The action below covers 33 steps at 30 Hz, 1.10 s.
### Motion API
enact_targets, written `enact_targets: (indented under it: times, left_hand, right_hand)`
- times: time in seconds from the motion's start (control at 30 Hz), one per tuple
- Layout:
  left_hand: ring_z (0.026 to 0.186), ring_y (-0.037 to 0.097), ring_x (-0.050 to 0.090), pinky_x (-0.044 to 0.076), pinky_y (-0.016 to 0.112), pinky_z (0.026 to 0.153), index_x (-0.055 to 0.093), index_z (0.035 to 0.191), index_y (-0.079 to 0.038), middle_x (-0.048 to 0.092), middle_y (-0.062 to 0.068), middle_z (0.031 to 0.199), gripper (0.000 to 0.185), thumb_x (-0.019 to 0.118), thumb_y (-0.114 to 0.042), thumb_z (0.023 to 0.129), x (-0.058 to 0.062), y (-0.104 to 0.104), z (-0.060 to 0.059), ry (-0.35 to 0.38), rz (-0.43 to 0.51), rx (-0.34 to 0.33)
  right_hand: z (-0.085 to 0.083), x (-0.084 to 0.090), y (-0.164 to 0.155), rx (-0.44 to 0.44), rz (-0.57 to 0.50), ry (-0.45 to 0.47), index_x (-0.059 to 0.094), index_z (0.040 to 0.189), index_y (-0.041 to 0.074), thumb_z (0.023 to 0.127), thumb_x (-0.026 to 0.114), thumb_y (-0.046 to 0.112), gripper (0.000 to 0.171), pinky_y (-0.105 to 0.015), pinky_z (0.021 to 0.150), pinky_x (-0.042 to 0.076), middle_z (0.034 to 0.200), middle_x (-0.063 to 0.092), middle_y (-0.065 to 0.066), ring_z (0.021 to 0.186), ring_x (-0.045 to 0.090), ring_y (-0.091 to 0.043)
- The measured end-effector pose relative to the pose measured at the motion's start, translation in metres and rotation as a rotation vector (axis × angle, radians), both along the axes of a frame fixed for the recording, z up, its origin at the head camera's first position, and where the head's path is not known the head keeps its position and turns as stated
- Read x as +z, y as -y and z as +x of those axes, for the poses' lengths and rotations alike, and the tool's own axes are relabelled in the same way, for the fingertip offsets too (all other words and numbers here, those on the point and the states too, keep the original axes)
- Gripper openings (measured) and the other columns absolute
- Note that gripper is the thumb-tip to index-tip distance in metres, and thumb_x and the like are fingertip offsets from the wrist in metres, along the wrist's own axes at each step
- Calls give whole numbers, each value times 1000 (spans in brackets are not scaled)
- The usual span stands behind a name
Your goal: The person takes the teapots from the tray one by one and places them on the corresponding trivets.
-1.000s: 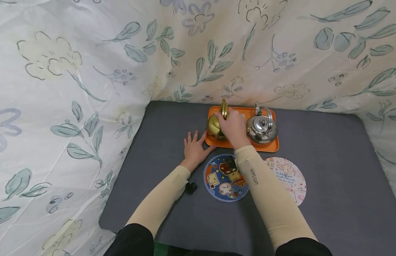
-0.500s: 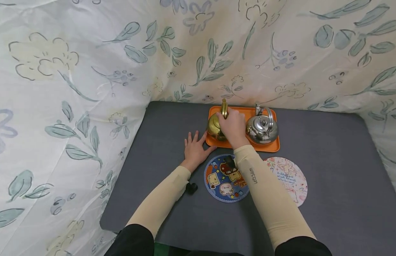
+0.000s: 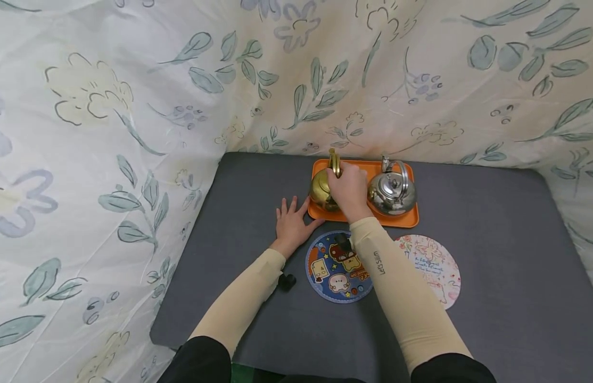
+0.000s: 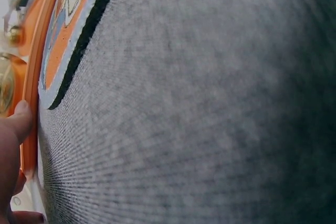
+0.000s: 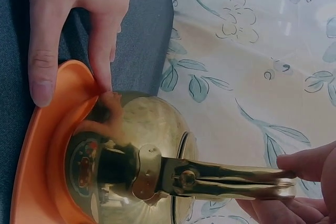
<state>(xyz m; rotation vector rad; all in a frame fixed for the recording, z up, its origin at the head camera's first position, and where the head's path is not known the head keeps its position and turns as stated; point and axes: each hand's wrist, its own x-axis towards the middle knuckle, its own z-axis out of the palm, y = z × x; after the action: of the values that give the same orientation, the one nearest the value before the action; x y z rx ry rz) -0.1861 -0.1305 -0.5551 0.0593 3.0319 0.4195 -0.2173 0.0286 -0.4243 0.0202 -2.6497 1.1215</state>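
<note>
Head view: our right hand point(image 3: 349, 189) grips the gold kettle point(image 3: 321, 187) by its handle on the orange tray point(image 3: 402, 219), beside the silver kettle point(image 3: 392, 191); our left hand point(image 3: 291, 223) lies flat, fingers straight, thumb against the tray's edge.
Left wrist view: thumb point(image 4: 18, 121) touches the rim.
Right wrist view: fingers pinch the handle point(image 5: 231, 179). We judge a straight, level lift best, tray steadied.

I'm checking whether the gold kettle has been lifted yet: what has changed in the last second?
Nothing visibly changed. The right hand still grips the gold kettle by its handle on the orange tray; the left hand still lies flat on the grey mat, its thumb at the tray's edge.
</note>
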Motion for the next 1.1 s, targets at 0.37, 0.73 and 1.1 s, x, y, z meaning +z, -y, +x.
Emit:
enact_targets:
  times: [0.37,0.73,1.1]
  left_hand:
    - [155,43,11,16,61,122,27,160,-36,24,10,167,86,51,-77,89,0,-1,3,1,7,5]
    - [155,43,12,17,61,122,29,160,-36,25,11,167,86,51,-77,89,-3,-4,4,-2,14,6]
    - [155,43,11,15,61,122,28,160,-36,24,11,167,86,51,-78,89,-3,-2,2,-11,25,-2]
  right_hand:
    - [7,2,-3,19,5,-21,71,83,3,98,65,26,28,-36,52,44,66,68,-11,58,62,-29]
    - [14,10,-7,27,18,-39,73,87,3,99,64,28,29,-39,54,47,66,69,-11,59,62,-30]
    - [23,25,-9,42,13,-82,76,98,1,99,66,26,26,-37,50,45,70,72,-12,58,64,-29]
